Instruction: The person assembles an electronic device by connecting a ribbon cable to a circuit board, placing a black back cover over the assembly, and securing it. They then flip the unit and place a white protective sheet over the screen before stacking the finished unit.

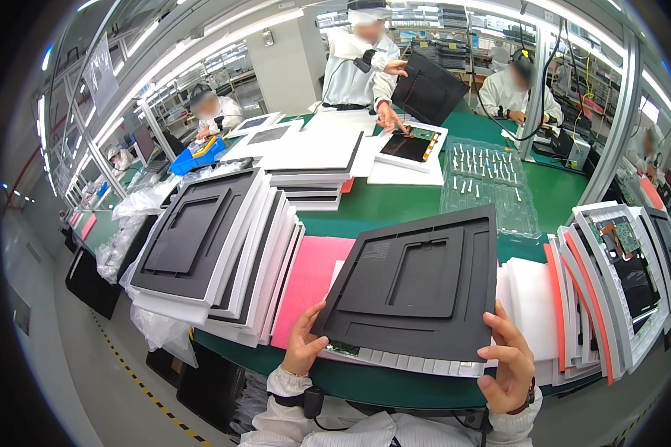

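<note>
A black plastic back cover (417, 287) with a recessed rectangular panel lies tilted in front of me. Its near left corner is held by my left hand (303, 344), the fingers curled round the edge. My right hand (508, 361) grips the cover's right edge near the near corner, fingers bent. Below the cover, a white frame (417, 363) shows along the near side, with a strip of green circuit board (343, 348) at its left. How far the cover sits on the frame is hidden.
Stacked covers and white frames (194, 223) stand at left, beside a pink foam sheet (313, 279). More frames with foam sheets (622, 261) lean at right. Behind is a clear tray (488, 179) of small white parts. Across the green bench, a person (358, 71) handles another black cover (430, 89).
</note>
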### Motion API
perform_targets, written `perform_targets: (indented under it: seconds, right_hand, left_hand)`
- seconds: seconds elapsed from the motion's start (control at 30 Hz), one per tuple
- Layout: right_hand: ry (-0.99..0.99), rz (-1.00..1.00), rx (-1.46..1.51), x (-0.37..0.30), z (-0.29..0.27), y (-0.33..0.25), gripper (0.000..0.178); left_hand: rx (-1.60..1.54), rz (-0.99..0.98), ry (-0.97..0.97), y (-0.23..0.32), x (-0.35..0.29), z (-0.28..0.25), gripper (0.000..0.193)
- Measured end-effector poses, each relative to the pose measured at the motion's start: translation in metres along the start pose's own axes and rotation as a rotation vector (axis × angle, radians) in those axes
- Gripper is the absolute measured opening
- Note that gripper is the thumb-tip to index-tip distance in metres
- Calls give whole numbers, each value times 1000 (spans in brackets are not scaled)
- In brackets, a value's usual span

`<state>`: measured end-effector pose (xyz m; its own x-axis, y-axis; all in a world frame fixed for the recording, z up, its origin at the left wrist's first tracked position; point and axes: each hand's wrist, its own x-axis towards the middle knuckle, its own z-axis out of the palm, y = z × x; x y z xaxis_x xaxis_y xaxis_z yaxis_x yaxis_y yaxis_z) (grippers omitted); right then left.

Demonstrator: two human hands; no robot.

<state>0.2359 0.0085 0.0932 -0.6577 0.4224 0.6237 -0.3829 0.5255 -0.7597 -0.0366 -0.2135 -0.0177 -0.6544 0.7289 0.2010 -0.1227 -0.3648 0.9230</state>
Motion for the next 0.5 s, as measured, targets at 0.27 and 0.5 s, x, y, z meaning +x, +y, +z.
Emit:
perform_targets:
  seconds: [0.27, 0.5]
  right_hand:
    - [29, -15, -76, -7, -3, 15, 28]
    - [106, 62, -48, -22, -2, 26, 27]
  left_hand:
    - [35, 27, -4, -3, 1, -1, 76]
    - [74, 42, 9, -1, -1, 0, 73]
